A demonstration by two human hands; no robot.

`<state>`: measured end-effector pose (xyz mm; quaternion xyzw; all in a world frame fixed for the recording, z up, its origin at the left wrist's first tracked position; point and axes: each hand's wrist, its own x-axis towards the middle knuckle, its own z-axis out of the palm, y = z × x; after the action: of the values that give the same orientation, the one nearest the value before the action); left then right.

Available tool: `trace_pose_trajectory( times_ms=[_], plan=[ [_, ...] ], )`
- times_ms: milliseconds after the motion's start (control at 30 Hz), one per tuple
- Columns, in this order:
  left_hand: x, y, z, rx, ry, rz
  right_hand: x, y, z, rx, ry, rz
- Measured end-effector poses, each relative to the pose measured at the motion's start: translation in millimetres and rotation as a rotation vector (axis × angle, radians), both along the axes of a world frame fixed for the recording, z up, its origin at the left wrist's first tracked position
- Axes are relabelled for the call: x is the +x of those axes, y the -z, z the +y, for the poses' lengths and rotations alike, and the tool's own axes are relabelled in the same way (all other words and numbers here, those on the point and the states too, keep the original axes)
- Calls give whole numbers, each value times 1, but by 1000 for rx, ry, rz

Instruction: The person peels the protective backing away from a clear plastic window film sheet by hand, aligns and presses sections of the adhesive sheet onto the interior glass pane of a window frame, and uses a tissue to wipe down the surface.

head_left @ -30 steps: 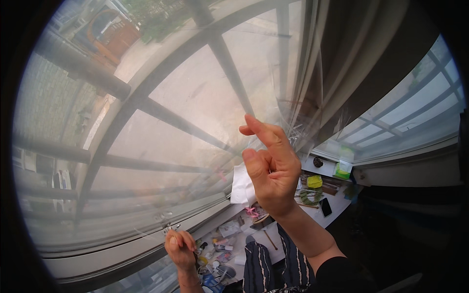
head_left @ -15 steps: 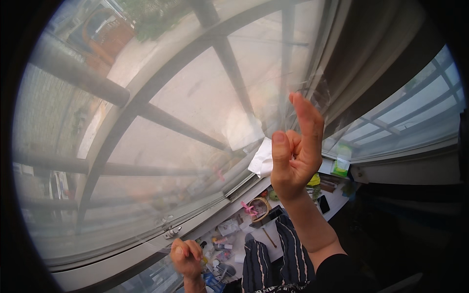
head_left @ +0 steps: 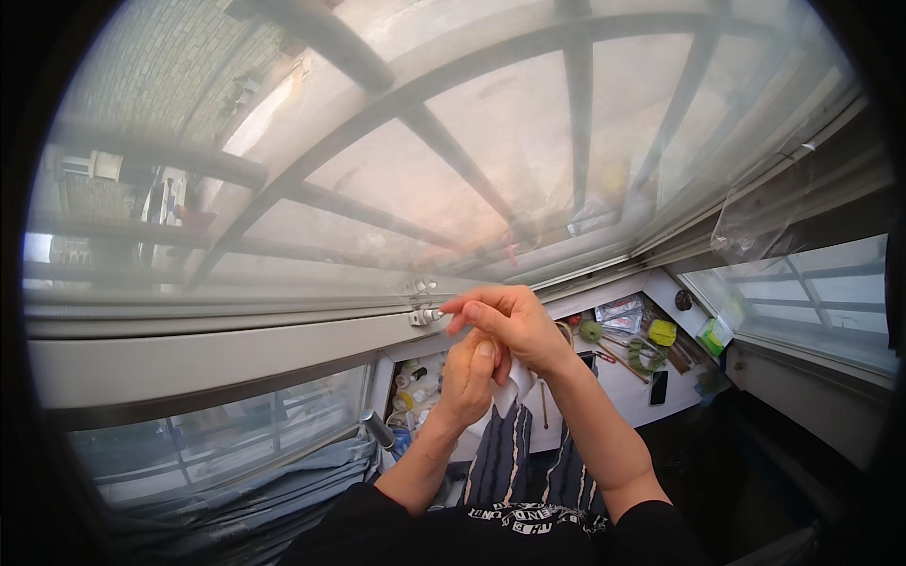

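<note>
My left hand (head_left: 467, 377) is closed, thumb on top, in front of my waist. What it holds, if anything, is hidden. Against it rests my right hand (head_left: 517, 325), its lower fingers curled and its index finger reaching left to the tip of a metal window latch (head_left: 427, 317). A crumpled white tissue (head_left: 512, 389) hangs below the curled fingers of the right hand, which seem to grip it. Just beyond both hands is the window's white frame (head_left: 208, 354), with hazy glass (head_left: 377, 189) above it.
Below lies a white sill (head_left: 613, 406) crowded with small items, including a phone (head_left: 659, 388), a yellow packet (head_left: 662, 332) and a green wreath-like ring (head_left: 646, 357). Bottles stand at its left end. Clear plastic film (head_left: 764, 212) hangs at the right. Blue cloth (head_left: 311, 481) lies lower left.
My right hand has come down and left from the glass with the white tissue. My left hand has moved right to meet it at the latch. The view has turned.
</note>
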<state>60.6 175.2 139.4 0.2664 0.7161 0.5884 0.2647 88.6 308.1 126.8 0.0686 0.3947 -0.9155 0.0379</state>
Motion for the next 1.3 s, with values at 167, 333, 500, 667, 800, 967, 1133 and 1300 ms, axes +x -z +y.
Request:
trace_pose_trajectory(
  times_ms=[167, 333, 500, 667, 800, 967, 1133, 1300],
  plan=[
    [-2, -7, 10, -81, 42, 129, -1, 5, -10, 4, 124, 33],
    [-29, -43, -14, -666, 287, 158, -8, 28, -18, -11, 225, 168],
    [-66, -65, -13, -360, -97, 157, -8, 27, -22, -56, 223, 127],
    [-64, -53, 10, -261, -224, 211, -2, 20, -21, -62, 219, 106],
    [-35, -48, 13, -159, -156, 442, 15, 19, -9, -95, 153, 171],
    [-24, -53, 16, -229, -224, 571, 23, 18, -1, -64, 82, 74],
    [-11, -64, 18, -214, -192, 562, 27, 20, -1, -128, 43, 109],
    [1, -72, 19, -193, -173, 618, 40, 20, -2, -159, 74, 111]
  ],
)
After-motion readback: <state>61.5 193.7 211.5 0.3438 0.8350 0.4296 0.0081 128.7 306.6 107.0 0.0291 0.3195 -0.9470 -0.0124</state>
